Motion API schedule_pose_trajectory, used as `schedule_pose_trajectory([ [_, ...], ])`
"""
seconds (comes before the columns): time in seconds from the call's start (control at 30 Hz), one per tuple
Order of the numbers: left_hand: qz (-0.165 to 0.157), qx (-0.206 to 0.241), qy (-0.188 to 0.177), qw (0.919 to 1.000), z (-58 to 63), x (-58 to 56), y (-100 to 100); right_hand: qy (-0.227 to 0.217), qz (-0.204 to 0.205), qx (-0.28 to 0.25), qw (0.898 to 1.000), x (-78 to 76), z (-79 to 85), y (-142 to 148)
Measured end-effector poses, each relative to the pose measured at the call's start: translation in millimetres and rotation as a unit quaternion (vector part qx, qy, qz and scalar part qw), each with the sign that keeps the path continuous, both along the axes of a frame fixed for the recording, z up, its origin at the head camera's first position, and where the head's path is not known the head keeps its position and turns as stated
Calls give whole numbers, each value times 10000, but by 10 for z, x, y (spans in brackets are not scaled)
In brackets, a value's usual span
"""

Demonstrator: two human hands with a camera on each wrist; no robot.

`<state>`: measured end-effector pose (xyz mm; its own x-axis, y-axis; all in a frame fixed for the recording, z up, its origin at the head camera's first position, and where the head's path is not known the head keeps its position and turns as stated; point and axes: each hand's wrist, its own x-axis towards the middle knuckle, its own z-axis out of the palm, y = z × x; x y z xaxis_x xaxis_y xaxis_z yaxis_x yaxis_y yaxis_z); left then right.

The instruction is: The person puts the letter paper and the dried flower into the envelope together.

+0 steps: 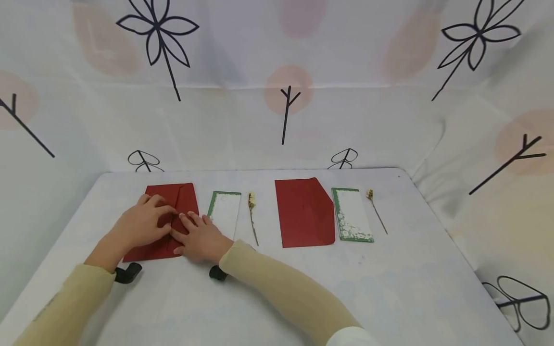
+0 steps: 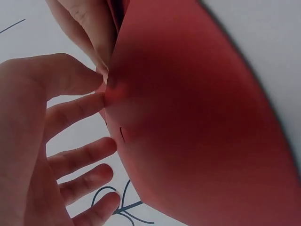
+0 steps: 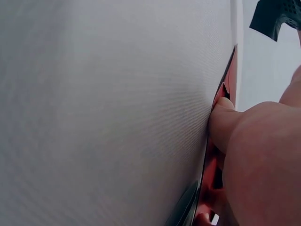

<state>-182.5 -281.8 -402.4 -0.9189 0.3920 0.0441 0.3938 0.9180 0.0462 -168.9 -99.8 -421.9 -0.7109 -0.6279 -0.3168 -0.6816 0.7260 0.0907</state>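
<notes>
A red envelope [image 1: 186,199] lies at the left of the table, its flap seam running lengthwise under both hands. My left hand [image 1: 144,223] is over its left half; in the left wrist view the thumb and index fingertip pinch the edge of the red paper, while the other fingers [image 2: 87,183] are spread. From the right, my right hand [image 1: 203,240] rests on the envelope with fingers spread, its thumb close to the left thumb. In the right wrist view the right thumb [image 3: 223,117] presses on the red paper, and the other fingers are mostly hidden.
Right of the envelope lie a white card with a green border [image 1: 227,204] and a dried flower [image 1: 252,206]. Farther right are a second red envelope [image 1: 305,214], another green-bordered floral card [image 1: 352,214] and another dried flower [image 1: 376,211]. A patterned cloth [image 1: 233,120] hangs behind the table.
</notes>
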Motion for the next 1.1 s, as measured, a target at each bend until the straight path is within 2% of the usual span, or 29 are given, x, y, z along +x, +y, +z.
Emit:
schedule_pose_trajectory([
  [0.3,-27,199,-732,9971,2,-151,0,-105,1,-83,9999,5,-7,8],
  [0.6,-138,215,-755,9968,-26,-234,-31,-182,-32,-110,9998,-28,-26,7],
  [0.87,-255,852,-1124,9897,-69,-234,-108,-42,45,-413,9991,-49,-70,-9],
  [1.1,-354,1201,-1198,9849,-120,-283,-149,328,178,-944,9948,-116,-94,47],
])
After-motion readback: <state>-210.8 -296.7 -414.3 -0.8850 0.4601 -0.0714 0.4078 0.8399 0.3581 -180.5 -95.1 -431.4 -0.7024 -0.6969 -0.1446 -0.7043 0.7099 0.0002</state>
